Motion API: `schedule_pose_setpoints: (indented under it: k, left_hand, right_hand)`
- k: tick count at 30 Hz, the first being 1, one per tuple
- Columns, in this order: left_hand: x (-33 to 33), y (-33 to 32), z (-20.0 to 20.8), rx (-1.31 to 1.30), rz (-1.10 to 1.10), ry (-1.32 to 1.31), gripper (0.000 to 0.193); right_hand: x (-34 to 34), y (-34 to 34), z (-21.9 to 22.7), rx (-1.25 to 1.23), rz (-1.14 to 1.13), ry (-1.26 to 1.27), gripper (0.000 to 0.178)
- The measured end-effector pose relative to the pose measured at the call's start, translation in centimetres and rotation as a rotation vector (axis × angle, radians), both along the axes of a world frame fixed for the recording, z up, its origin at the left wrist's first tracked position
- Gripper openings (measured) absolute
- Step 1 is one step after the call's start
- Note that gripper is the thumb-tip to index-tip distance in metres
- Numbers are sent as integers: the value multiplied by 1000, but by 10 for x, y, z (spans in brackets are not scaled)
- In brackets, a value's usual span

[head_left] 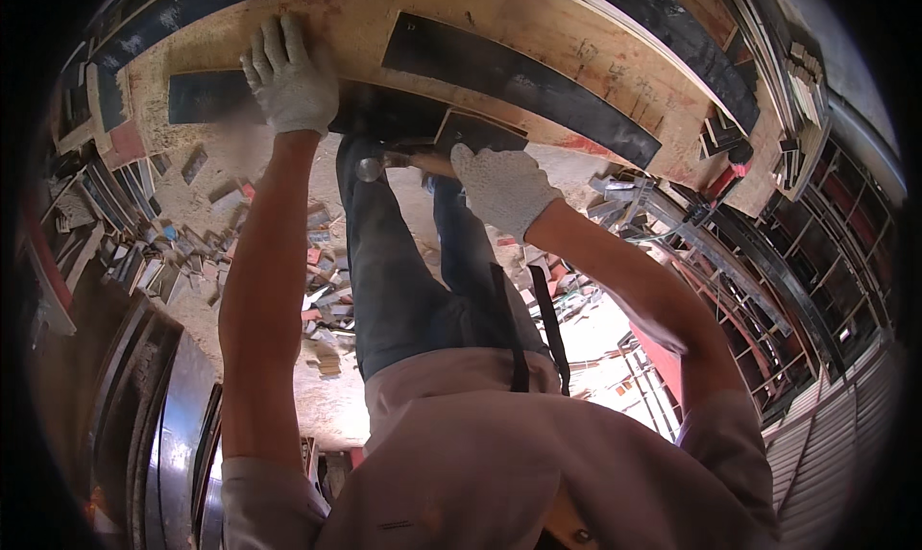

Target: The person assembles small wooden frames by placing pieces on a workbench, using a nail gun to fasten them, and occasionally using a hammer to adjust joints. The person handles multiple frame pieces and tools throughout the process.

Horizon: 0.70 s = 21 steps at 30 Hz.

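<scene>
My left hand (293, 84), in a white knit glove, lies flat on the wooden worktop (346, 31) with its fingers stretched away from me. Its heel crosses a long dark-faced board strip (384, 113) along the near edge. In my gloved right hand (504, 187), closed, is the wooden handle of a hammer (369, 170). The hammer's metal head points left, just below the worktop's near edge and in front of my legs. Close above my right hand sits a small dark board piece (480, 130) with pale edges. Another dark strip (519, 84) lies farther back on the wood.
Wood offcuts (173, 262) litter the floor on both sides of my legs. Dark panels (178, 435) lean at the lower left. A red-handled tool (732, 171) rests at the worktop's right end, near stacked strips (805, 89). Metal racking (797, 262) stands at the right.
</scene>
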<state>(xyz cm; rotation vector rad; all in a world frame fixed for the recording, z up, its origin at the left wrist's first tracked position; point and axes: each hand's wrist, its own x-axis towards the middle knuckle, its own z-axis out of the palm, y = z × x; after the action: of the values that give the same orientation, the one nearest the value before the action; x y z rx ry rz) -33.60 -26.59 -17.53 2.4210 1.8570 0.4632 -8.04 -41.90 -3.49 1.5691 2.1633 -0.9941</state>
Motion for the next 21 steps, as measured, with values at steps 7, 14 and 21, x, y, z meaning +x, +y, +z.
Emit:
schedule_pose_setpoints:
  k: [7,14,21]
  left_hand:
    - [15,4,4,6,85,-25,61]
    - [21,9,3,41,119,-26,59]
    - [19,10,10,-29,128,10,64]
  right_hand:
    - [14,42,22,-117,118,-15,32]
    - [20,49,23,-132,133,-23,27]
    - [55,80,13,-91,316,-99,38]
